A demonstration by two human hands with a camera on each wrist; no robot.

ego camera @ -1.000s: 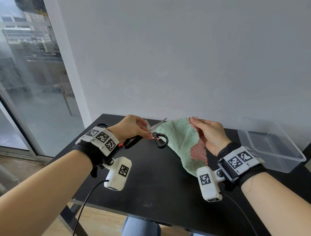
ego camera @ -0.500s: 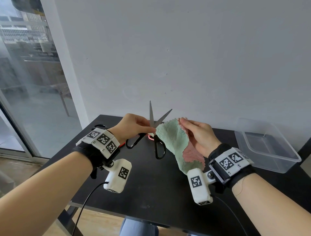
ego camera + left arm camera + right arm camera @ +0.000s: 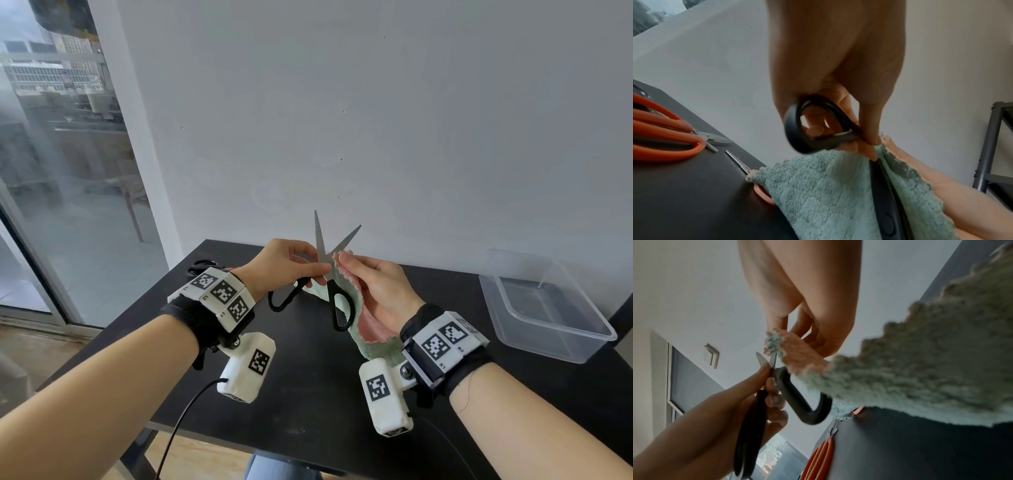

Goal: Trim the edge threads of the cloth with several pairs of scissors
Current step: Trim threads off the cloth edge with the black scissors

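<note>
My left hand pinches black-handled scissors near the pivot, above the black table. The blades point up and stand apart; both handle loops hang free below. My right hand pinches the top corner of a green and pink fluffy cloth, and that frayed corner lies against the right blade. In the left wrist view the left hand's fingers curl round one handle loop, with the cloth draped below. In the right wrist view the cloth corner sits right at the blades.
A clear plastic box stands at the table's right. Orange-handled scissors lie at the back left, with a black pair beside them. A small pink-handled pair is partly under the cloth. The wall is close behind.
The scissors have swung from lying sideways to blades upright and spread apart. My right hand has carried the cloth corner leftward and up against the blades.
</note>
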